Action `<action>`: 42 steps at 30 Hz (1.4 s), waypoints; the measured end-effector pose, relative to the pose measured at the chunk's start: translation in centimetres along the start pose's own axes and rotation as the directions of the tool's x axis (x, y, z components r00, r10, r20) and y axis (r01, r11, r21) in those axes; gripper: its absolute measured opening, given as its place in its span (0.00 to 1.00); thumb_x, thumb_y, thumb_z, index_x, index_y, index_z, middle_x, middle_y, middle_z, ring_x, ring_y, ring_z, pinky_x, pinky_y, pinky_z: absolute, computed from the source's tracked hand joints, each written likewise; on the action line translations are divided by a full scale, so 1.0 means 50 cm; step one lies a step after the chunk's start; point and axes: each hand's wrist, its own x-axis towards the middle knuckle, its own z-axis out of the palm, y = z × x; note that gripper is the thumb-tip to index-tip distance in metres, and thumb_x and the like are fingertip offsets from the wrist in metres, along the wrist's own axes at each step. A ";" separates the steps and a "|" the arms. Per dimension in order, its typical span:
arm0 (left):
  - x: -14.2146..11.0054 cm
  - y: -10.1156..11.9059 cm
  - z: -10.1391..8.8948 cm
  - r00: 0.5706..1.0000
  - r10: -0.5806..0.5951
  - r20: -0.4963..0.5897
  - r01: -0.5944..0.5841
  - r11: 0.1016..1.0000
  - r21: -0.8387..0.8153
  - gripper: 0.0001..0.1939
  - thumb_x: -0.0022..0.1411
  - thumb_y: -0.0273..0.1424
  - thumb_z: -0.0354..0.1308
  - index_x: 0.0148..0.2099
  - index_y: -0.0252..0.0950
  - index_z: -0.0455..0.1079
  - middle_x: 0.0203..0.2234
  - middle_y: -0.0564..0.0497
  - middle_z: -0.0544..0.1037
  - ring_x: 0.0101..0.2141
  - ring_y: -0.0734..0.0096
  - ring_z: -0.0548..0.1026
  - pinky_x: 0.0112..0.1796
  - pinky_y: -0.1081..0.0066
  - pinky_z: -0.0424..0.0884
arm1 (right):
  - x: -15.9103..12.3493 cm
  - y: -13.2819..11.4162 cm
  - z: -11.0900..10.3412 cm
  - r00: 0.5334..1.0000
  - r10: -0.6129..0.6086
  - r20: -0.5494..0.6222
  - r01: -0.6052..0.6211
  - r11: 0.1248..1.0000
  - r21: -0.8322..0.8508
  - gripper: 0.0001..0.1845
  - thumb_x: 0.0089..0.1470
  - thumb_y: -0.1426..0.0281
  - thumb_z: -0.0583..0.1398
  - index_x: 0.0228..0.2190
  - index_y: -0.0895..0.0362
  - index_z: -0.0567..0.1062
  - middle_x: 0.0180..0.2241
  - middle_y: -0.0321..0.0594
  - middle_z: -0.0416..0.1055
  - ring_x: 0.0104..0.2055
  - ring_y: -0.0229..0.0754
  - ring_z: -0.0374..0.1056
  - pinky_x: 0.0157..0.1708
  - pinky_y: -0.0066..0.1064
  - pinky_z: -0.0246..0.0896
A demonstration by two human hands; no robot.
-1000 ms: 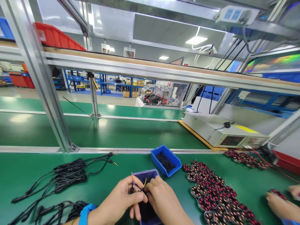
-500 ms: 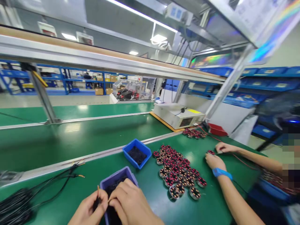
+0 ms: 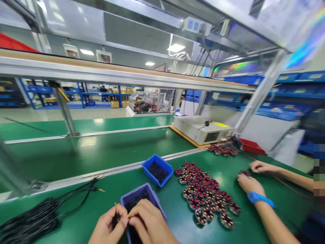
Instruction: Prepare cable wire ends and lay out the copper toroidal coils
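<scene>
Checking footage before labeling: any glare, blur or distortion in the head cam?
Head view: strong wide-angle bowing, the aluminium rail curves and tilts; ceiling lights glare on the green mat; rainbow flare on the overhead panel; pixelated patch at the right edge; wire ends in the left hand too small to resolve.

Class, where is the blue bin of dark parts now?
In the head view, the blue bin sits on the green bench, behind the purple tray and left of the pile of wound coils.
</scene>
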 end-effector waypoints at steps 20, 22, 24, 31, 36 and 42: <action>-0.012 0.055 0.005 0.999 0.022 0.025 -0.025 0.994 0.107 0.04 0.54 0.28 0.56 0.27 0.37 0.66 0.22 0.55 0.68 0.27 0.70 0.65 0.31 0.72 0.61 | 0.011 -0.014 -0.041 0.991 -0.120 -0.065 0.114 0.989 -0.091 0.12 0.68 0.78 0.48 0.38 0.54 0.68 0.33 0.40 0.69 0.34 0.43 0.67 0.33 0.32 0.66; -0.013 0.053 0.005 0.999 0.025 0.029 -0.028 0.993 0.114 0.04 0.54 0.27 0.56 0.27 0.37 0.66 0.22 0.55 0.67 0.27 0.71 0.64 0.31 0.72 0.61 | 0.012 -0.016 -0.041 0.990 -0.121 -0.074 0.114 0.989 -0.092 0.12 0.68 0.78 0.48 0.38 0.54 0.68 0.32 0.40 0.69 0.34 0.43 0.67 0.33 0.32 0.65; -0.014 0.050 0.006 0.999 0.028 0.031 -0.031 0.993 0.114 0.04 0.54 0.27 0.57 0.27 0.37 0.66 0.22 0.55 0.67 0.27 0.71 0.64 0.31 0.72 0.61 | 0.012 -0.017 -0.041 0.992 -0.112 -0.065 0.106 0.990 -0.097 0.13 0.68 0.78 0.48 0.38 0.54 0.68 0.32 0.40 0.69 0.34 0.44 0.67 0.33 0.33 0.65; -0.018 0.053 0.005 0.999 0.025 0.035 -0.028 0.997 0.070 0.07 0.58 0.31 0.60 0.28 0.36 0.69 0.24 0.55 0.67 0.26 0.72 0.64 0.30 0.74 0.61 | 0.010 -0.018 -0.035 0.997 -0.077 -0.031 0.074 0.994 -0.080 0.14 0.68 0.77 0.48 0.36 0.54 0.70 0.32 0.41 0.71 0.34 0.44 0.68 0.33 0.34 0.66; -0.016 0.050 0.002 0.995 -0.027 0.097 0.025 1.000 0.016 0.12 0.60 0.38 0.62 0.31 0.35 0.70 0.24 0.56 0.66 0.22 0.76 0.61 0.24 0.75 0.57 | 0.006 -0.013 -0.032 0.999 -0.018 -0.031 0.020 0.999 0.041 0.12 0.69 0.71 0.52 0.35 0.53 0.73 0.30 0.38 0.74 0.33 0.43 0.71 0.33 0.31 0.68; -0.010 0.046 0.004 0.999 -0.024 0.029 0.022 0.998 0.055 0.12 0.58 0.36 0.61 0.27 0.36 0.67 0.22 0.56 0.67 0.24 0.74 0.60 0.27 0.74 0.58 | 0.013 -0.017 -0.049 0.994 0.035 -0.100 -0.028 0.998 0.064 0.12 0.69 0.70 0.52 0.35 0.53 0.73 0.32 0.39 0.75 0.34 0.42 0.72 0.39 0.32 0.69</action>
